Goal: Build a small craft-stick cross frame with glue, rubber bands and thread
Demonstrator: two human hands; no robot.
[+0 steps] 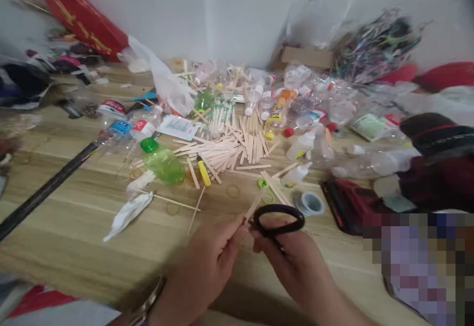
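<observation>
My left hand (217,252), with a watch on its wrist, pinches a pale wooden stick (253,207) near the front middle of the table. Close against it on the right, my right hand (292,252) is closed on black-handled scissors (279,211); one loop of the handle stands above the fingers. The blades are mostly hidden between the two hands, at the lower part of the stick. Just beyond lie more flat sticks (274,187), a green ring-shaped item (263,183) and a grey-white roll (311,203).
Across the wooden table (89,247) lie a stick pile (222,153), a green bottle (163,163), a yellow-handled tool (203,172), glue bottles (296,174) and several clear bottles. A black pole (48,190) crosses the left; a red-black case (344,207) sits right.
</observation>
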